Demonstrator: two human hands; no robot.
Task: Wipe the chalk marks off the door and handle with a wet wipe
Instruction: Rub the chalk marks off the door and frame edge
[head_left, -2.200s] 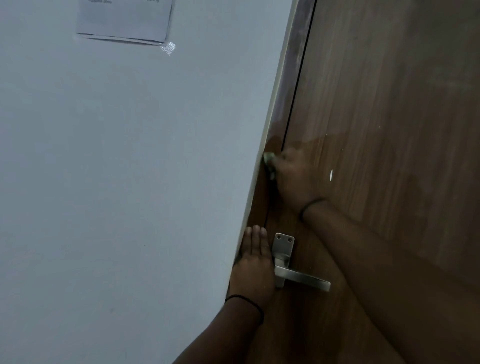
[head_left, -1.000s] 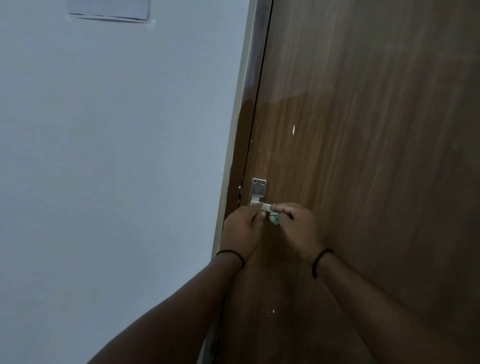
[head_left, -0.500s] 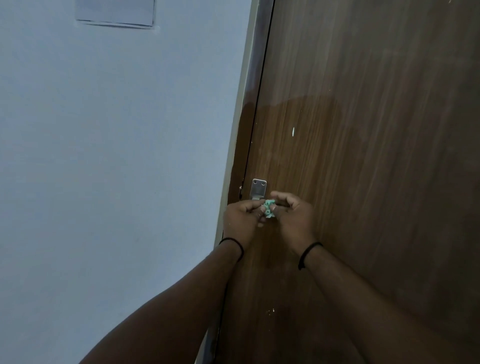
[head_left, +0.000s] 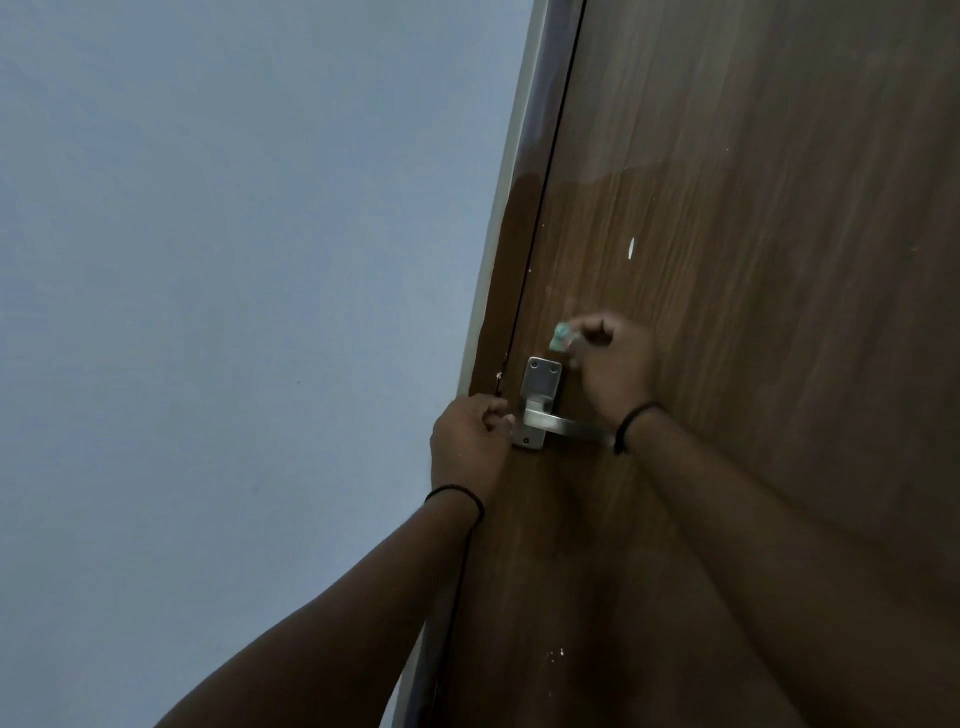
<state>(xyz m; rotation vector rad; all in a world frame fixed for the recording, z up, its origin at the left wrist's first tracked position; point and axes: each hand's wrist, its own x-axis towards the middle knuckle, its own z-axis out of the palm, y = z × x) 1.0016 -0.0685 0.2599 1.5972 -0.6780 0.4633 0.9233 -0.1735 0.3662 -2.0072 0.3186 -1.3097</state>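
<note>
The brown wooden door (head_left: 753, 260) fills the right side, darker and damp in its lower half. A metal lever handle (head_left: 563, 427) on a silver plate (head_left: 541, 384) sits near the door's left edge. My right hand (head_left: 618, 364) is above the lever, pinching a crumpled greenish wet wipe (head_left: 561, 336) just above the plate's top right corner. My left hand (head_left: 470, 441) rests curled against the door frame beside the plate's lower end, nothing visible in it. A white chalk mark (head_left: 630, 248) shows above my right hand, and small white specks (head_left: 556, 656) lie lower down.
A pale blue-grey wall (head_left: 234, 312) takes up the left half. The door frame (head_left: 511, 208) runs diagonally between wall and door.
Both hands held the wipe together at the handle half a second ago. Now they are apart: the right hand has lifted the wipe above the plate, uncovering the lever, and the left stays low.
</note>
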